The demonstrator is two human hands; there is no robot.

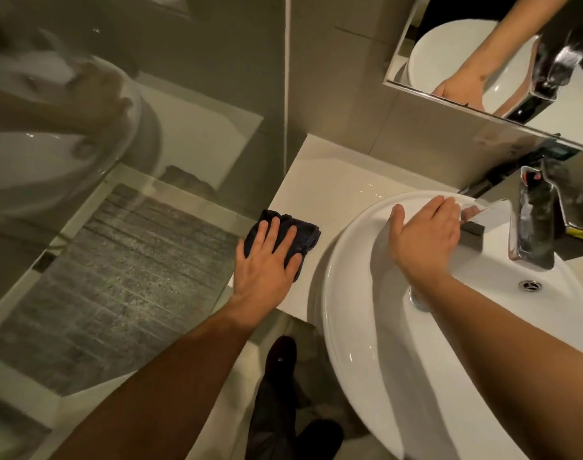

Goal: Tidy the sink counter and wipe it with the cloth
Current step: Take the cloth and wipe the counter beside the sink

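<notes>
A dark folded cloth [301, 232] lies on the white counter [333, 180], left of the basin. My left hand [267, 260] presses flat on the cloth with fingers spread, near the counter's left edge. My right hand [423, 234] rests on the far rim of the round white sink [366, 360], fingers curled over the rim, holding nothing that I can see. The chrome tap [532, 227] stands right of that hand.
A glass shower screen [117, 161] and tiled shower floor lie left of the counter. A mirror [499, 54] hangs above. Toiletries [579, 224] crowd behind the tap at the far right. A small dark block [472, 229] sits on the rim. My legs show below.
</notes>
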